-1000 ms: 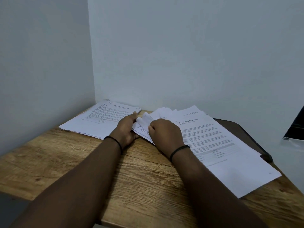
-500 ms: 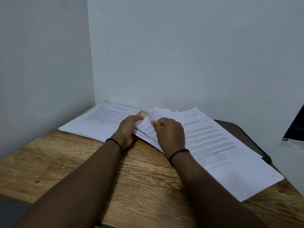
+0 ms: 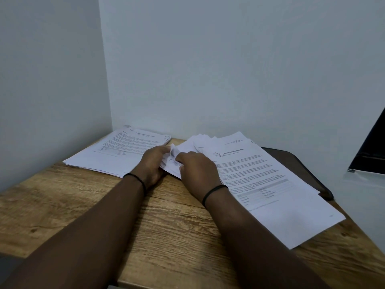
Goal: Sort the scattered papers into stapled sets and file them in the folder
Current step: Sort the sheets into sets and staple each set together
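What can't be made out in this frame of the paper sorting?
- Head view: the right hand and left hand cover the sheet corners they pinch, so any staple there is hidden.
- Body text on the right stack and left stack is too small to read.
- The dark folder lies mostly under the right stack.
- The black object is cut off by the right edge.

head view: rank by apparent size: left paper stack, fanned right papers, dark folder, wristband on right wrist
1. fanned right papers, though nearness to the camera inflates them
2. left paper stack
3. dark folder, mostly hidden under the papers, so its true size is unsure
4. wristband
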